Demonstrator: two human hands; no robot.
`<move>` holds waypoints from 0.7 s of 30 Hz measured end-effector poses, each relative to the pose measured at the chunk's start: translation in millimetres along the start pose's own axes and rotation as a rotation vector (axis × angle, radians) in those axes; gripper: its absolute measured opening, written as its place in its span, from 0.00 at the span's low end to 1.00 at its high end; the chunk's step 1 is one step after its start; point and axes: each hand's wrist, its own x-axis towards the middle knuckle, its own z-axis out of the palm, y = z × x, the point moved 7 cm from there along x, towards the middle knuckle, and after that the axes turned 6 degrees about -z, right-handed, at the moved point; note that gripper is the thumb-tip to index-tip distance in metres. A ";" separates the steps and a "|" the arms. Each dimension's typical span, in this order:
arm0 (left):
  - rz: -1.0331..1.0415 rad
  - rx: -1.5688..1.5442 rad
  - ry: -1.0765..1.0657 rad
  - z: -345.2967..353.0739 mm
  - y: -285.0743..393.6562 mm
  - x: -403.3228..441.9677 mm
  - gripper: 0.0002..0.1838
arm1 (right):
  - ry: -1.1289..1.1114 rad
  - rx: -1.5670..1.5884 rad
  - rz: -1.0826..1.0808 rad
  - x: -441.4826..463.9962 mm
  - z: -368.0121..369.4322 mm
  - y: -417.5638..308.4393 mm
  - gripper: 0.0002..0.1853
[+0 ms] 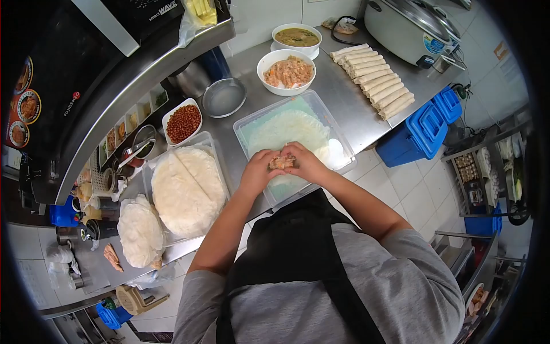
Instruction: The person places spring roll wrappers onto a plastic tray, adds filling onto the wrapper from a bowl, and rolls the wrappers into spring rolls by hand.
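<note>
My left hand and my right hand come together around a small lump of pinkish filling, fingers curled at its sides. Both are over the near part of a clear plastic tray with a pale green lining. A thin round wrapper sheet lies in the tray beyond my hands, with a white round item by its right side. Behind the tray, a white bowl holds more of the pinkish mixture.
Rolled wrappers lie in a row at the back right, near a large cooker. Wrapper stacks fill a container at left. A bowl of red-brown nuts, a metal bowl and a soup bowl stand behind.
</note>
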 end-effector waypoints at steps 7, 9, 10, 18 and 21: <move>-0.306 0.019 -0.219 17.1 -35.0 2.1 0.25 | -0.178 -0.091 0.108 0.0 13.6 25.5 0.19; 0.096 0.149 0.121 -9.8 -6.2 2.1 0.21 | -0.188 -0.100 0.122 2.1 12.5 21.3 0.18; 0.095 0.148 0.122 -11.5 -5.7 3.0 0.21 | -0.110 -0.041 0.085 4.3 8.1 13.2 0.16; -0.189 0.018 -0.200 5.5 -52.6 1.9 0.19 | -0.171 -0.119 -0.056 9.8 23.2 21.3 0.10; -0.289 -0.252 -0.043 -13.5 -25.6 3.4 0.15 | -0.207 -0.162 -0.126 14.7 21.4 13.1 0.12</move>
